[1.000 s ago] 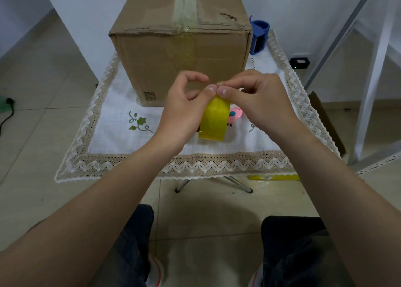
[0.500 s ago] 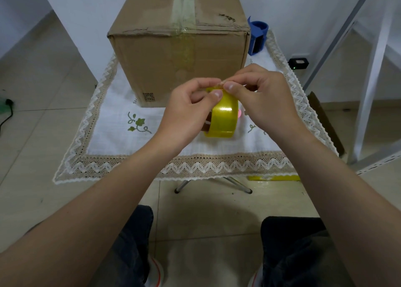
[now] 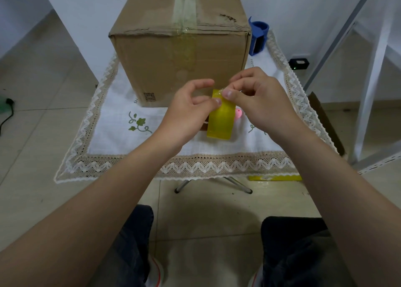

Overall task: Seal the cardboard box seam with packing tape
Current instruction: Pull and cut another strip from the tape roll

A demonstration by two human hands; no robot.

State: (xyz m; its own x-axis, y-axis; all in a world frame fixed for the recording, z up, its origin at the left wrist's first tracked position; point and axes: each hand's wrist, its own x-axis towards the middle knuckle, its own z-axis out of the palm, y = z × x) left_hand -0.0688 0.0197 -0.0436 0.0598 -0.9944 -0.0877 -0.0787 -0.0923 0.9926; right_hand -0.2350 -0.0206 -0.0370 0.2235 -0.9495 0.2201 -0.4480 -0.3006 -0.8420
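Right grip pinching tape roll, translucent yellow

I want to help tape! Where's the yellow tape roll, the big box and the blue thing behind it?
yellow tape roll (image 3: pixel 220 124), head view, on its outer yellow band.
big box (image 3: pixel 152 65), head view, on its bare front wall.
blue thing (image 3: pixel 259 29), head view, on its side right of the box.

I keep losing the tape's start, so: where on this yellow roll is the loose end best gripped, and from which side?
Pinch the lifted end at the top of the yellow tape roll, coming from the right, as the right hand does. The roll stands on edge, band toward the camera, and the left hand holds its left side.
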